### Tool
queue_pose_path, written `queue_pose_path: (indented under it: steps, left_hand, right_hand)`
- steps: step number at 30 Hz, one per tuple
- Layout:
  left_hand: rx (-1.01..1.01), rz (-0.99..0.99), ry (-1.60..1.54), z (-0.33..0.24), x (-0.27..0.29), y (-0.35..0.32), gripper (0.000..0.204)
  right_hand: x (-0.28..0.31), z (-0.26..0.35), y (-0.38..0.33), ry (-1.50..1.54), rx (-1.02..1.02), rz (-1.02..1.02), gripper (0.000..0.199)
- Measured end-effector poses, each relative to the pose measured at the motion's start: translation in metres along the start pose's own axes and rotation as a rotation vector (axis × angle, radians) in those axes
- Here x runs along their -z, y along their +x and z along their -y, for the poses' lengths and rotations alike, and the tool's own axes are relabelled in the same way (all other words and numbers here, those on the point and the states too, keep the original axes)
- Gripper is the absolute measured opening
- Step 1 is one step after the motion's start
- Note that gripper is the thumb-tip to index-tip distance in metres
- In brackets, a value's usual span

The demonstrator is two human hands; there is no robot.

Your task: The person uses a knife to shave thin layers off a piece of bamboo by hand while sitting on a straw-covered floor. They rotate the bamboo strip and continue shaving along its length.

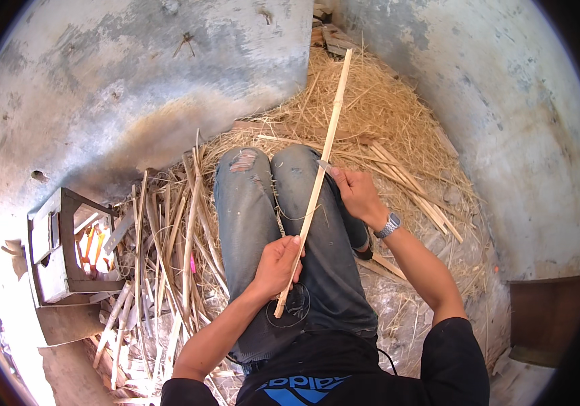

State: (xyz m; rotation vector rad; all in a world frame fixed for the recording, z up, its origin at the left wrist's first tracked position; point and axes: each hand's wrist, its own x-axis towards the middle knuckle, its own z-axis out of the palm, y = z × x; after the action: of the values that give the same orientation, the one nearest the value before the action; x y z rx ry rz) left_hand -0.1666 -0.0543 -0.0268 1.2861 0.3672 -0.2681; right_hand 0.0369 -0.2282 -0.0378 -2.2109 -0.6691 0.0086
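Note:
A long, pale split bamboo strip (331,128) slants across my lap, its far end reaching over the shavings and its near end close to my waist. My left hand (278,264) is closed round the strip's lower part, above my left thigh. Over my right knee, my right hand (357,193) is closed on a knife, whose short metal blade (323,164) lies against the strip. The knife's handle is hidden in the fist. A thin curl of shaving hangs beside the strip near my left hand.
Pale shavings (384,101) heap up beyond my knees. Several split strips (415,186) lie to the right, and many bamboo sticks (188,230) to the left. A wooden frame box (66,287) stands at far left. Weathered grey walls (499,128) rise on both sides.

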Motion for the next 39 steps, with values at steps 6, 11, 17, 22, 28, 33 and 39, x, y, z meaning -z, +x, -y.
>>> queue_pose_path:
  steps: [6,11,17,22,28,33,39]
  left_hand:
    - [0.039,-0.015,-0.107,0.005,0.002,0.012,0.042]
    - [-0.009,-0.035,-0.126,0.006,0.001,0.033,0.043]
    - [-0.054,-0.072,-0.118,-0.001,-0.006,0.031,0.040]
    - [-0.065,-0.030,-0.120,0.001,-0.001,0.033,0.040]
    - [-0.097,-0.047,-0.107,0.003,-0.003,0.034,0.041]
    - [-0.079,-0.021,-0.094,0.004,0.000,0.035,0.041]
    - [-0.087,-0.021,-0.091,0.001,-0.003,0.033,0.041]
  right_hand:
    - [0.000,0.018,-0.033,0.109,-0.010,0.146,0.050]
    - [0.013,0.055,-0.076,0.057,0.030,0.229,0.046]
    - [0.021,0.066,-0.111,-0.022,-0.006,0.290,0.042]
    - [0.030,0.090,-0.130,-0.076,0.155,0.486,0.042]
    - [0.037,0.079,-0.106,0.070,-0.030,0.208,0.045]
    - [0.038,0.060,-0.075,-0.068,-0.207,0.040,0.048]
    - [0.030,0.054,-0.051,-0.068,-0.183,-0.008,0.049]
